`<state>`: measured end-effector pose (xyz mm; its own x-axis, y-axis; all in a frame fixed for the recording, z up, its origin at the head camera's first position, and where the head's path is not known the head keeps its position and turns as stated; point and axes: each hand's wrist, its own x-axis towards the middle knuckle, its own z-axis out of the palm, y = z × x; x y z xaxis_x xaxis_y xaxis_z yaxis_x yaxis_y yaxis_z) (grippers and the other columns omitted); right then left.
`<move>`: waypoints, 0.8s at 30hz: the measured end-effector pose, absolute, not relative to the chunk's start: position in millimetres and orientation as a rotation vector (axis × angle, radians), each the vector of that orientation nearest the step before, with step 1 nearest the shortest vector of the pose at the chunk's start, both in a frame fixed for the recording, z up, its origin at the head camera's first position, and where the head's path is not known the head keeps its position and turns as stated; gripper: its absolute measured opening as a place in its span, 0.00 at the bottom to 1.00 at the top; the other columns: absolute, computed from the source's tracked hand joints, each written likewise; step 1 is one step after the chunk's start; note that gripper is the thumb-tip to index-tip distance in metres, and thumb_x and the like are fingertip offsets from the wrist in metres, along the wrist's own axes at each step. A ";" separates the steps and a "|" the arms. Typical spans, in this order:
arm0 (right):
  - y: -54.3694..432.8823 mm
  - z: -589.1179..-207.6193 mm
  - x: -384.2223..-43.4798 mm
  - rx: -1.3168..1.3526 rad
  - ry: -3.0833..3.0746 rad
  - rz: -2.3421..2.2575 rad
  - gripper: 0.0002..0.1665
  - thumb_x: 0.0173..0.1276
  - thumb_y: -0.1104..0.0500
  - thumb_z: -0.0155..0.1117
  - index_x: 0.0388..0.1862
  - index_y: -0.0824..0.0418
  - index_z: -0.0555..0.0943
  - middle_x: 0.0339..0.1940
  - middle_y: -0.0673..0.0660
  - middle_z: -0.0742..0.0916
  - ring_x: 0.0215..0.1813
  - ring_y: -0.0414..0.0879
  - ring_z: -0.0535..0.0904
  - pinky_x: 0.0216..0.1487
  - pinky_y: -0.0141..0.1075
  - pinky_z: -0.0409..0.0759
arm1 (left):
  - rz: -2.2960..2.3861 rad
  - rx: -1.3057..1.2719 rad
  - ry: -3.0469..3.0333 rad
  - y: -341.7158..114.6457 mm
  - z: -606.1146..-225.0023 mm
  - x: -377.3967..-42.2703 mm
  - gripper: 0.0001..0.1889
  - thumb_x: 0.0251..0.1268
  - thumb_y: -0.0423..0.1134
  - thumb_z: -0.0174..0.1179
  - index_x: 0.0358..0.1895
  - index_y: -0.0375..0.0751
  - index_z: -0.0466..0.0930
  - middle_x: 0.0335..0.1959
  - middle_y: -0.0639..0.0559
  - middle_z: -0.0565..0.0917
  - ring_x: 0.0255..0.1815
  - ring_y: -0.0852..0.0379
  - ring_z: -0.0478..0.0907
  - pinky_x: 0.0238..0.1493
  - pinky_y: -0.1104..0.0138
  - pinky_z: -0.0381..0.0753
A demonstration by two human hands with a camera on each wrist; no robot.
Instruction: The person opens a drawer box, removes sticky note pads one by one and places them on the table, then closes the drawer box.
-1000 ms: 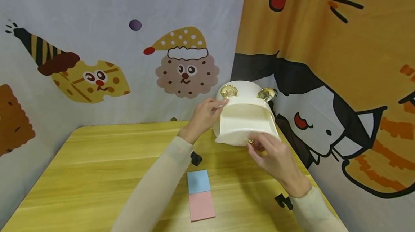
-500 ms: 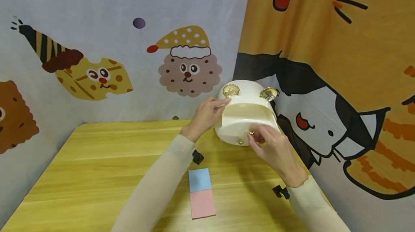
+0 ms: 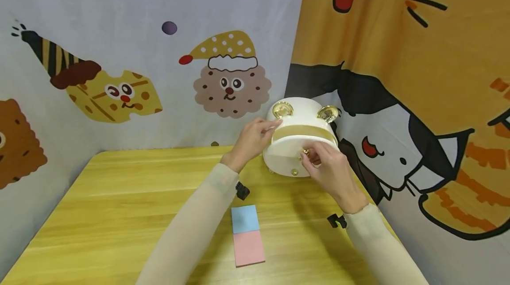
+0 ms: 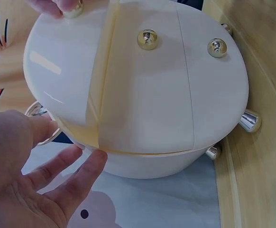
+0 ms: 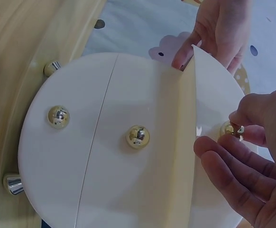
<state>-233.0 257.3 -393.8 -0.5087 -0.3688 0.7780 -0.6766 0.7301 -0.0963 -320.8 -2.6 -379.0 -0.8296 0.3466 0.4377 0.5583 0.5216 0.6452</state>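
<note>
A small white drawer cabinet (image 3: 304, 104) with round gold ears stands at the back right of the table. Its top drawer (image 3: 280, 154) is partly out, leaving a gap above its front. My right hand (image 3: 332, 172) pinches that drawer's gold knob (image 5: 226, 128) between thumb and fingers. At the cabinet's left side is my left hand (image 3: 253, 139). In the left wrist view its fairly straight fingertips touch the cabinet edge, and the thumb lies by a gold ear (image 4: 36, 111). The two lower drawers, each with a gold knob (image 4: 147, 39), sit flush.
Blue (image 3: 245, 219) and pink (image 3: 249, 248) paper squares lie end to end on the wooden table (image 3: 119, 214), in front of the cabinet. A printed curtain (image 3: 131, 6) hangs behind and to the right. Black pieces (image 3: 241, 190) show beside each wrist.
The top drawer has slid inward with my right hand on its knob, and the opening above it has narrowed. My left hand stays at the cabinet's side.
</note>
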 end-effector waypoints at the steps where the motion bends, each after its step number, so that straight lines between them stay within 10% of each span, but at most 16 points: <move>1: 257.0 -394.4 -234.2 0.783 -2.152 0.509 0.12 0.71 0.69 0.82 0.50 0.65 0.89 0.32 0.56 0.90 0.32 0.47 0.93 0.32 0.43 0.94 | -1.203 -0.760 -2.513 -2.8 -379.5 -320.7 0.20 0.94 0.39 0.62 0.79 0.53 0.87 0.66 0.39 0.90 0.63 0.43 0.92 0.62 0.55 0.95; 24: 259.2 -395.2 -259.6 0.720 -2.193 0.476 0.10 0.75 0.67 0.81 0.50 0.65 0.88 0.35 0.60 0.91 0.34 0.49 0.93 0.34 0.44 0.95 | -1.221 -0.729 -2.548 -2.1 -379.7 -320.9 0.20 0.98 0.49 0.57 0.80 0.56 0.86 0.67 0.41 0.88 0.63 0.45 0.92 0.67 0.54 0.94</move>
<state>-259.6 259.2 -395.2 -0.5483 -0.3428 0.7628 -0.6280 0.7711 -0.1049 -320.9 -2.1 -379.7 -0.8516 0.3381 0.4005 0.5240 0.5309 0.6660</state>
